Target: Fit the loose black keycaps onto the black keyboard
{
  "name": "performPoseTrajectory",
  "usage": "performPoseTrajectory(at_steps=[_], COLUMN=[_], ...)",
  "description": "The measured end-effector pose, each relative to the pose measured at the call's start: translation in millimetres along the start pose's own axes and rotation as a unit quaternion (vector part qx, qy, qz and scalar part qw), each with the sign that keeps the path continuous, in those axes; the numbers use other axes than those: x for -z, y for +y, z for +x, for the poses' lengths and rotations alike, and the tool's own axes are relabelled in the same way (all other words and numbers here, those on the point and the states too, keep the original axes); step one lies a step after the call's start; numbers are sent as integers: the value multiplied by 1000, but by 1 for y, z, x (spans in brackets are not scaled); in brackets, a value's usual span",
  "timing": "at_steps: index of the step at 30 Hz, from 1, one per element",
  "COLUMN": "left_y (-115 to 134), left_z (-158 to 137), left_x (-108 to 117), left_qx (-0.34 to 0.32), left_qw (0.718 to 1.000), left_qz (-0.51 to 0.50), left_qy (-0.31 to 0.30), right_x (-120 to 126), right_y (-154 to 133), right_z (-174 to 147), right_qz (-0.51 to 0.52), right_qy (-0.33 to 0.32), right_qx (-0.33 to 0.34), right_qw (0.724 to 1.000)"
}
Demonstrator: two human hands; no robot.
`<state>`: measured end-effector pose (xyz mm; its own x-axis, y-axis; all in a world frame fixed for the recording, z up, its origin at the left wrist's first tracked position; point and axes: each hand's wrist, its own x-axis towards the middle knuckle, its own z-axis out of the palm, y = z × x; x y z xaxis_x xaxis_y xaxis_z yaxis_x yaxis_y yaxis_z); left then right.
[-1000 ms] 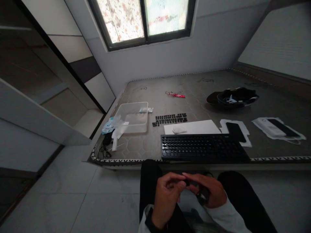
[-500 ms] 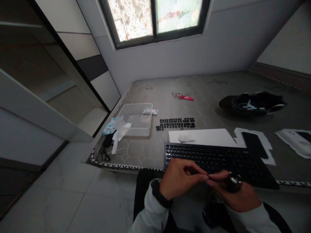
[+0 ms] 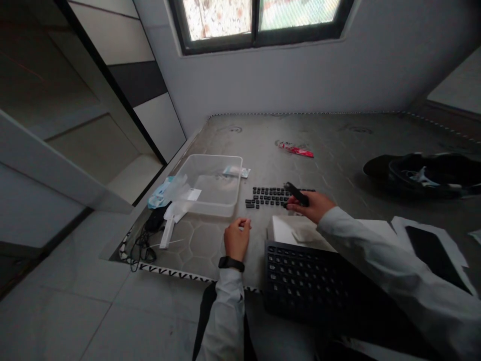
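My right hand (image 3: 310,204) grips a dark, elongated tool (image 3: 296,194) whose exact kind I cannot make out. Its fingertips are at the right part of the rows of loose black keycaps (image 3: 266,196), hiding some of them. Whether a keycap is between the fingertips is too small to tell. My left hand (image 3: 237,238), a dark watch on its wrist, is by the mattress's front side with fingers curled in and nothing visible in them. To its right lies the black keyboard (image 3: 300,273), partly covered by my right sleeve.
A clear plastic box (image 3: 205,206) stands left of the keycaps, with cables (image 3: 141,250) and wrappers near it. Behind the keyboard lies a white box (image 3: 280,228). A red packet (image 3: 300,151) sits farther back, and a dark cap (image 3: 379,168) at right.
My hands have parted from above the keyboard. The right hand reached forward to the keycap rows with the dark tool; the left moved left onto the mattress. The view shifted too.
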<state>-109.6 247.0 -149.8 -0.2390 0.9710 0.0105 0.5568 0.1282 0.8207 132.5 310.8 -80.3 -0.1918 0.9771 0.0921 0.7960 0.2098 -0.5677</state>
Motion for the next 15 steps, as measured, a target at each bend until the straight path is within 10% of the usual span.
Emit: performPoseTrajectory(at_steps=[7, 15], left_y=[-25, -28], left_z=[5, 9], left_x=[-18, -36], left_qx=[21, 53], left_qw=[998, 994], left_qz=[-61, -91], left_qy=[-16, -27], right_x=[-72, -117], right_y=[11, 45], right_z=[83, 110], right_qz=[-135, -145], right_qy=[-171, -177], right_qx=[-85, -169], right_qw=[972, 959])
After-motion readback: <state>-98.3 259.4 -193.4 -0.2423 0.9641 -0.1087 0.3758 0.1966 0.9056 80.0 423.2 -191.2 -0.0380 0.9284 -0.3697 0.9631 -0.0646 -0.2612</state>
